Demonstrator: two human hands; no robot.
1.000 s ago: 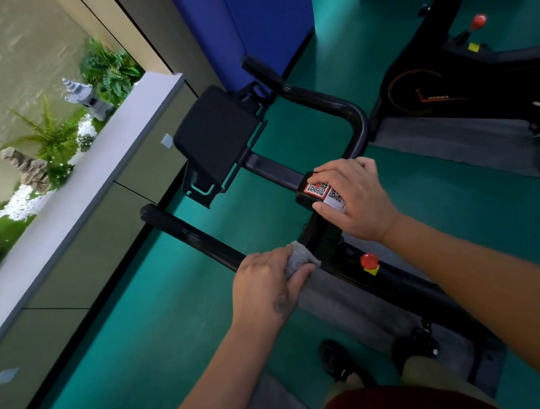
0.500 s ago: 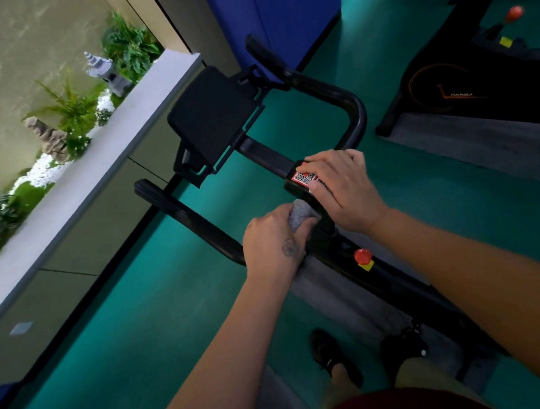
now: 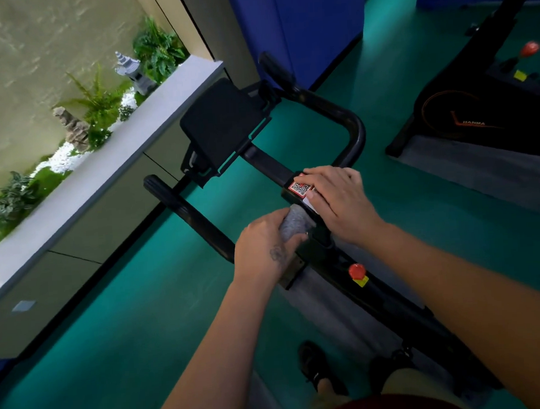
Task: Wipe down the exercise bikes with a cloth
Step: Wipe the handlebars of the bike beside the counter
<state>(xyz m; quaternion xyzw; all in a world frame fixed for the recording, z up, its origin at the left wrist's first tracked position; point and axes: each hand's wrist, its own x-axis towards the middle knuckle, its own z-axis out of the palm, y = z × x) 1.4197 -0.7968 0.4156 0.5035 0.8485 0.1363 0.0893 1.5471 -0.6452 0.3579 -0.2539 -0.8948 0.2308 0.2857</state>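
Mid-wipe at frame center: left hand (image 3: 266, 246) closed around the grey cloth (image 3: 296, 223) on the near bike's handlebar stem (image 3: 315, 249), right hand (image 3: 340, 200) flat and open, steadying the QR label (image 3: 299, 187); second bike (image 3: 476, 112), upper right, looks untouched.

Two exercise bikes: the near bike (image 3: 295, 175) under the hands and a second bike (image 3: 483, 112) to its right. Two hands: left hand (image 3: 264, 245) and right hand (image 3: 340, 200). One grey cloth (image 3: 296, 223). Two red knobs, one on each bike (image 3: 356, 270) (image 3: 529, 48). One QR sticker (image 3: 299, 187). Two shoes below the near bike.
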